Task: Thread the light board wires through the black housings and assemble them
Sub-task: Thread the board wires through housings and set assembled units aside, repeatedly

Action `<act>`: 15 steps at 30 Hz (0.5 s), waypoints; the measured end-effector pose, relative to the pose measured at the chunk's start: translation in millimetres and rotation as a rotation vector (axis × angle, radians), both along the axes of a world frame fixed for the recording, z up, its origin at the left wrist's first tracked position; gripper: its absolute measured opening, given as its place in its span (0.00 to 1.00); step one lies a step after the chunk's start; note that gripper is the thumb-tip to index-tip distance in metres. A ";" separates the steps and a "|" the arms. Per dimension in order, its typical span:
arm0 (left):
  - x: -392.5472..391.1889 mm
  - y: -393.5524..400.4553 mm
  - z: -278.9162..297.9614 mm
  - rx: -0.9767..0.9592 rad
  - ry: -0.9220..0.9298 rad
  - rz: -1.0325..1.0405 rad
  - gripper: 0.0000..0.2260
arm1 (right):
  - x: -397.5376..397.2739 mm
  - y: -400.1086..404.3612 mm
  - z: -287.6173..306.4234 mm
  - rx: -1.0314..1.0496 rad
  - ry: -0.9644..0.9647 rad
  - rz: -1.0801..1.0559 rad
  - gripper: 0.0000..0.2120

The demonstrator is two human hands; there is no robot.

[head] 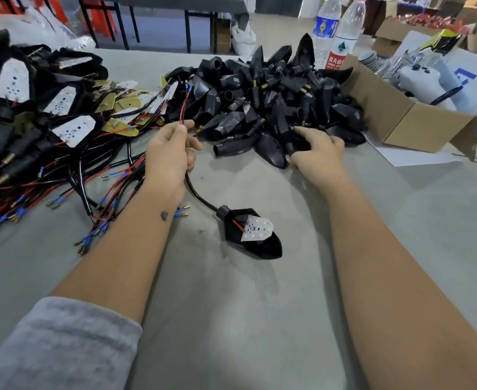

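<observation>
The wires [184, 106] are thin, light and limp, red and black, with small metal tips; they will flop unless pinched close to the free end, which is where to take them for feeding through a narrow neck. The board [257, 228] is a thin, light plate with LEDs on its face, probably fragile at the solder joints, so pulling is better done on the sleeved cable [200, 196] than on the bare leads. The housings [259, 91] are hard black plastic shells, light and rigid, likely a little slick; the round stem is the sure place to hold one.

One housing [255, 239] lies on the grey worktop [231, 305] near the middle, the board sitting in its open face, its cable running up to the left hand [169, 156].

The left grip pinches the wire ends between thumb and fingertips, the ends standing upward above it. The right hand [317, 153] reaches into the near edge of the housing pile, fingers curled round a black piece [297, 142]; how firmly it is held cannot be told.
</observation>
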State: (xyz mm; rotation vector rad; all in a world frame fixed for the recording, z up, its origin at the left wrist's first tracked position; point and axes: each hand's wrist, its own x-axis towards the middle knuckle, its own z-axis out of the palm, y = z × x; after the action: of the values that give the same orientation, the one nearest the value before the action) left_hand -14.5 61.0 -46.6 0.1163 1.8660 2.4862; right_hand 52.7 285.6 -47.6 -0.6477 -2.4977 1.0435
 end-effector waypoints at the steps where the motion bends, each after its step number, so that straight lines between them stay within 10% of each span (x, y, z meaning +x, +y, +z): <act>1: -0.3 -0.5 0.0 0.012 -0.005 0.007 0.11 | 1.6 4.3 -1.9 0.070 0.028 -0.061 0.28; 7: -2.9 -0.2 -1.2 0.063 -0.056 0.043 0.10 | 8.2 13.0 -0.3 0.335 0.072 -0.595 0.25; 15: -5.8 1.1 -3.3 0.038 -0.085 0.056 0.12 | -5.7 -3.3 -9.3 0.456 -0.118 0.090 0.23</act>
State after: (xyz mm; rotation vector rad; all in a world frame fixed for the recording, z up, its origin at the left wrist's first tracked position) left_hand -20.3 62.1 -49.9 -0.0415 1.8151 2.5200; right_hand 46.9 282.3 -57.0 -0.4709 -2.7519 0.4395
